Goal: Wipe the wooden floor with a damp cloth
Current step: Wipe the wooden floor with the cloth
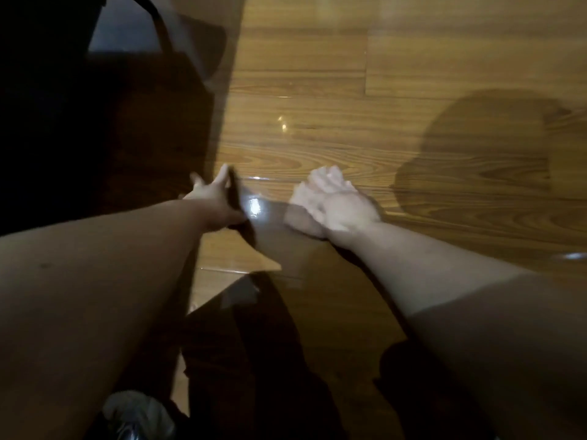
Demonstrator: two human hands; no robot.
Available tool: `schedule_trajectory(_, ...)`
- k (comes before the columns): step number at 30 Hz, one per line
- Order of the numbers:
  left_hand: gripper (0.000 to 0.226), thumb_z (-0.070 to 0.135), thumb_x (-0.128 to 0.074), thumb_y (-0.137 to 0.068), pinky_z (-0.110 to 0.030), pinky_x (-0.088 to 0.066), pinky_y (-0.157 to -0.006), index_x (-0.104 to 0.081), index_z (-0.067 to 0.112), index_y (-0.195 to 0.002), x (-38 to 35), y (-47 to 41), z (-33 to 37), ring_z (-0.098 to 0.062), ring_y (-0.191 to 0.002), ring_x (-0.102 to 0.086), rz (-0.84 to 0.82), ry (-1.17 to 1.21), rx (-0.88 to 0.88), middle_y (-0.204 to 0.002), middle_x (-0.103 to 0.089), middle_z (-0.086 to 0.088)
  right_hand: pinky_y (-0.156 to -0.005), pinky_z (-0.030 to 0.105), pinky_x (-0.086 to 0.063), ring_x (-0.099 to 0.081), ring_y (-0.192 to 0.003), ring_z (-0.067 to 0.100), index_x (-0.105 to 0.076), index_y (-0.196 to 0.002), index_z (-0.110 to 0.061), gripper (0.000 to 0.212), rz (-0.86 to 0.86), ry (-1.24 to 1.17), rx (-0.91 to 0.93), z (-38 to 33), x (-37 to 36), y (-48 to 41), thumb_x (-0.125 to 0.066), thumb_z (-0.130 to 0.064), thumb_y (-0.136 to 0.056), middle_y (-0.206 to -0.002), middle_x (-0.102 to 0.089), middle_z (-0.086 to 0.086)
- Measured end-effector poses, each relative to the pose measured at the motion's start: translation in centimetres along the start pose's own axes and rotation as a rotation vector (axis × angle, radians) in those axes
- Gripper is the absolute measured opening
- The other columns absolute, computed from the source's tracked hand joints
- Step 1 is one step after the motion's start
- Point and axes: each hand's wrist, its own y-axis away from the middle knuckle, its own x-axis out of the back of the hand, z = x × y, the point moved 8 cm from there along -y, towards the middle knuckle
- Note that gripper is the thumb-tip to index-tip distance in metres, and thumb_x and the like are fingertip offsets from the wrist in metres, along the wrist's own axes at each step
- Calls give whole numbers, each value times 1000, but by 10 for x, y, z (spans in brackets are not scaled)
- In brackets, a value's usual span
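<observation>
Low at centre, the right grip (344, 211) curls over a pale cloth (325, 181) pressed onto the wooden floor (317, 74). Just beside it, the left grip (209, 193) rests, fingers spread, at a dark edge (203, 138); open floor lies ahead.

The cloth (327, 181) lies on the wooden floor (317, 74), bunched under the right hand (344, 211). The left hand (208, 196) is to its left, apart from it, about equally far forward.
</observation>
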Motion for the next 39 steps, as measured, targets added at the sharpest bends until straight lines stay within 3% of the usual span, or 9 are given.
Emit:
schedule_trajectory(3,118,44,-80,-73,-51,-23,-115,12,50,-146,-10,-3,-23,-48,-143,2,-79,-79,18,-158,25,-5,-112,41,-23,-21,-143,33,-22,-151,-12,57,227,-86,-295,69,34,-1,-41,-13,-97,-158,-17,13)
schedule_trajectory(10,116,31,-83,-72,-52,-24,-113,4,55,-146,-17,-2,-24,-41,-143,16,-55,27,20,-157,27,5,-119,41,-2,0,-148,31,-23,-149,-5,55,286,-127,-678,120,55,-8,-31,-23,-98,-160,-9,17)
schedule_trajectory(13,125,28,-87,-67,-53,-19,-115,6,51,-147,-15,-3,-29,-36,-144,17,-44,94,28,-158,23,10,-118,37,2,7,-148,27,-4,-155,-14,65,231,-68,-426,37,41,-41,-25,-31,-96,-161,5,11)
schedule_trajectory(18,139,32,-92,-57,-47,-15,-117,11,37,-151,-11,-13,-36,-29,-146,15,-11,153,96,-158,18,19,-120,41,-6,0,-148,18,-10,-154,-29,62,-139,-62,350,-76,8,-77,-33,-42,-98,-162,0,-5)
schedule_trajectory(27,137,32,-92,-58,-47,-12,-118,9,39,-151,-16,-19,-44,-30,-145,20,-77,183,126,-156,22,20,-117,43,-4,2,-148,28,-26,-149,-21,51,382,-146,-585,88,98,-154,-35,-26,-99,-161,-2,7)
schedule_trajectory(31,136,33,-91,-59,-46,-13,-118,9,39,-151,-13,-18,-43,-30,-145,19,-75,169,131,-157,21,20,-118,39,-9,-1,-140,12,-30,-138,-51,40,430,-83,268,-41,71,-143,-15,-38,-104,-153,-17,-25)
schedule_trajectory(32,135,34,-91,-60,-45,-14,-117,8,38,-152,-12,-18,-39,-31,-145,19,-71,157,121,-157,21,20,-120,41,-4,4,-145,16,-25,-145,-45,45,241,29,387,-72,47,-132,-22,-31,-102,-158,-14,-18)
schedule_trajectory(37,132,35,-88,-64,-47,-16,-118,10,36,-152,1,-19,-34,-31,-145,19,-82,126,127,-157,23,18,-119,42,4,10,-148,14,-10,-154,-31,58,16,128,412,-68,26,-125,-31,-32,-100,-161,3,-9)
schedule_trajectory(39,130,32,-88,-65,-51,-14,-119,9,35,-152,2,-15,-34,-31,-145,20,-110,134,131,-157,23,16,-117,50,-1,-1,-148,23,-21,-152,-26,56,34,131,85,-15,46,-134,-36,-36,-98,-161,-10,-1)
